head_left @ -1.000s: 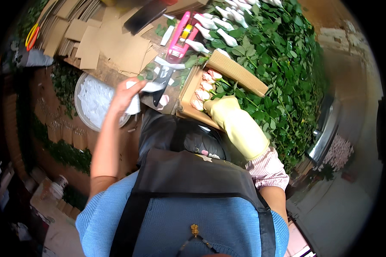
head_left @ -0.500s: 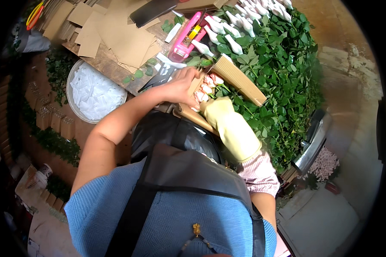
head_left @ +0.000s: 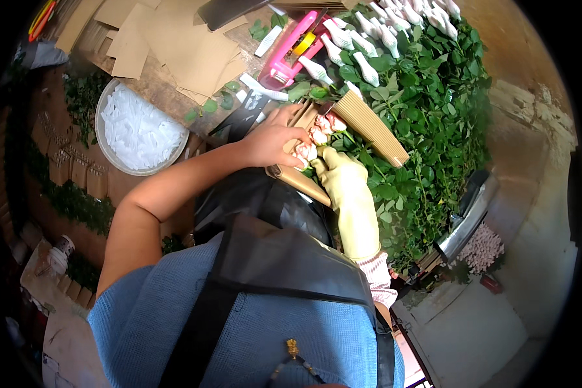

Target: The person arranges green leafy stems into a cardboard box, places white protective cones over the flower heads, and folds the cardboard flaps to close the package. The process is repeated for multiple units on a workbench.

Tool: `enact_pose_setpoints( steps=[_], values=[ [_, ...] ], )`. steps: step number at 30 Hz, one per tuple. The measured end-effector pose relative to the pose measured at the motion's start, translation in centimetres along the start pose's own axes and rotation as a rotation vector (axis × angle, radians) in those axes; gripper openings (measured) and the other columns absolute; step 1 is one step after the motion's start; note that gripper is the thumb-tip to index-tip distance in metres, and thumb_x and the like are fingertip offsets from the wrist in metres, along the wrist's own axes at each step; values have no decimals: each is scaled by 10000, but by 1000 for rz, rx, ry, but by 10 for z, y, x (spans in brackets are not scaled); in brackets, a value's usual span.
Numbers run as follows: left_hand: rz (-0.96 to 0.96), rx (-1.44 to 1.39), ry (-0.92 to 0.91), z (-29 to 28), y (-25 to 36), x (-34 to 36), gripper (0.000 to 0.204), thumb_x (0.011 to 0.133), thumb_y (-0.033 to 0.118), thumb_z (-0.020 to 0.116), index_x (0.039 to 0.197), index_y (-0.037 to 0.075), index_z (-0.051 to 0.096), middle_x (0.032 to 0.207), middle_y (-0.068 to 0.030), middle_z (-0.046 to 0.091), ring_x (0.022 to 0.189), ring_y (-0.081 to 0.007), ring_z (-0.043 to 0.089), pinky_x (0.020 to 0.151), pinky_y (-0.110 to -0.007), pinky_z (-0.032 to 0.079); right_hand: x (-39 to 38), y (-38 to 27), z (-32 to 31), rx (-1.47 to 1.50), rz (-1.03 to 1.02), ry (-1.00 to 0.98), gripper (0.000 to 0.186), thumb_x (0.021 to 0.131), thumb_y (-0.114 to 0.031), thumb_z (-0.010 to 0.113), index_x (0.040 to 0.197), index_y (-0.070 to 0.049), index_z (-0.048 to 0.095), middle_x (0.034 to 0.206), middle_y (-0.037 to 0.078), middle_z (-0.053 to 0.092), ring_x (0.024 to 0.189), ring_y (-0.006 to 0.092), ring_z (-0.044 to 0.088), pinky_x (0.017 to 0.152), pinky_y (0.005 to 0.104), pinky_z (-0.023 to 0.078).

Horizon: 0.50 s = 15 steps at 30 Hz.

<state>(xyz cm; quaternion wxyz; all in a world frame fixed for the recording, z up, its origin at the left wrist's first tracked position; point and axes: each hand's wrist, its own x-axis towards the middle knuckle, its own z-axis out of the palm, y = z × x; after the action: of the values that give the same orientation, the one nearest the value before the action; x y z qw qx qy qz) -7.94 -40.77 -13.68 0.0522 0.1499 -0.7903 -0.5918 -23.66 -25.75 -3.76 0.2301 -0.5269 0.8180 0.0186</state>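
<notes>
Pink roses [head_left: 319, 134] lie in a row inside a folded brown cardboard wrap [head_left: 302, 185] on the bench before me. My left hand [head_left: 275, 141], bare, curls over the wrap's left side, with thumb and finger closed about the nearest rose head [head_left: 304, 152]. From the right, my right hand [head_left: 343, 178], in a pale yellow rubber glove, has its fingers bent against the stems just below the blooms. The gloved fingertips are partly hidden. A corrugated flap [head_left: 372, 128] of cardboard stands on the far right side of the roses.
Green rose foliage [head_left: 427, 136] heaps to the right, with several white-netted buds [head_left: 366, 69] at its far end. A pink tape dispenser [head_left: 290, 61] and cardboard sheets [head_left: 181, 48] lie behind. To the left sits a tub of white strips [head_left: 142, 129].
My gloved right hand has shifted slightly right and its forearm has swung more upright. My left fingers have moved a little over the roses. The whole view has also shifted slightly.
</notes>
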Motion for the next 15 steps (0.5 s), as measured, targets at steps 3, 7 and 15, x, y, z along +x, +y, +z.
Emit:
enact_pose_setpoints(
  steps=[3,7,15],
  values=[
    [-12,-52,6,-1,1,0,491,698,349,918,1141,216,752,1617,-294,261,1460,-512,288,1204,-514,292,0,4,1,-16,-49,13,202,922,-258,758,1097,-179,696,835,113,725,764,336,694,757,435,558],
    [-73,-32,-24,-3,8,2,508,702,378,918,1151,196,764,1608,-308,279,1448,-521,298,1200,-518,298,9,-4,-3,-191,-10,-137,187,966,-332,677,1077,-181,676,867,121,741,812,367,715,776,465,566],
    [-126,-6,79,15,0,13,393,730,414,902,1029,172,817,1560,-294,379,1428,-470,349,1198,-481,305,-1,-17,-36,25,140,-218,321,972,-408,695,1183,-166,705,945,168,737,866,349,714,820,435,569]
  ],
)
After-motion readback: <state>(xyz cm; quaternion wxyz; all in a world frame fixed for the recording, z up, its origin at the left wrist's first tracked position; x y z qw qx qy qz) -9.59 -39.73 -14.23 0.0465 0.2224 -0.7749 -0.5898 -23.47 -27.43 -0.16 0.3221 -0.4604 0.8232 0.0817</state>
